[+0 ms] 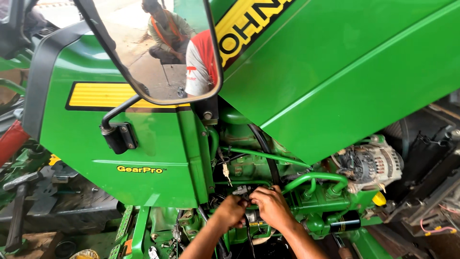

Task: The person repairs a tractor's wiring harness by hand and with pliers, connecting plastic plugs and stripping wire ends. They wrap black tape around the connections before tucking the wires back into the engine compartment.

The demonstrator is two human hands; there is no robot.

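Observation:
Both my hands reach into the engine bay of a green tractor (143, 144), under its raised hood (345, 72). My left hand (231, 210) and my right hand (272, 206) meet at a small dark part with wiring on the green engine block (249, 168). Fingers of both hands pinch around that part; what exactly they hold is hidden. A black hose (266, 148) runs down just above my hands, and a green pipe (311, 178) curves off to the right of them.
A grey alternator (369, 163) sits at the right, a black oil filter (345, 224) below it. A side mirror (163, 48) at top shows two other people. Black radiator parts (431, 168) stand at far right; tools and metal parts (48, 192) lie at left.

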